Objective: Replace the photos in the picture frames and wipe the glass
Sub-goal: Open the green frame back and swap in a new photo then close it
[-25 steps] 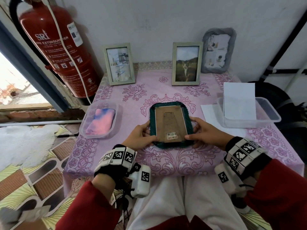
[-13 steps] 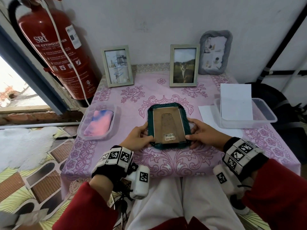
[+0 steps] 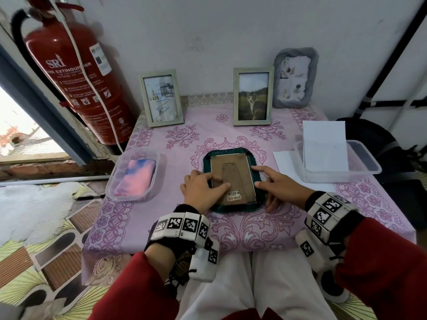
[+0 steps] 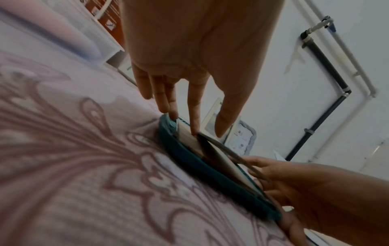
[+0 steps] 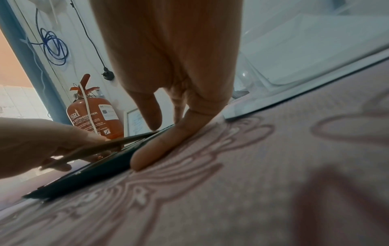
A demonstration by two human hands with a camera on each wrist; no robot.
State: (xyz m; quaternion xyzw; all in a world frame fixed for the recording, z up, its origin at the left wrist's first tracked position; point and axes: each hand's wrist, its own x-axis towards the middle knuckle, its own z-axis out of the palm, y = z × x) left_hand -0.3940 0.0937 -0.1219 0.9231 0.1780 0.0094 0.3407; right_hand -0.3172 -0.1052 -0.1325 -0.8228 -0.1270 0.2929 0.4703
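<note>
A green picture frame (image 3: 232, 205) lies face down in the middle of the pink tablecloth, brown backing board (image 3: 231, 166) up. My left hand (image 3: 203, 188) sits on the backing's left half. In the left wrist view its fingers (image 4: 194, 131) reach under the backing's stand flap (image 4: 223, 158) and the thumb lies over it, so the flap is raised a little. My right hand (image 3: 275, 183) rests on the frame's right edge with straight fingers; one finger (image 5: 164, 146) lies flat along the frame's rim. A white photo sheet (image 3: 324, 146) leans in the clear tub on the right.
Three framed pictures stand along the back wall: a pale one (image 3: 161, 98), a cat photo (image 3: 253, 95), a grey frame (image 3: 295, 77). A clear tub (image 3: 159, 158) at the left holds a pink-blue cloth (image 3: 136, 174). A red fire extinguisher (image 3: 76, 77) stands left of the table.
Both hands have left the frame's sides. The left hand slid onto the backing and raised the stand flap; the right hand's index finger stretched out along the right edge.
</note>
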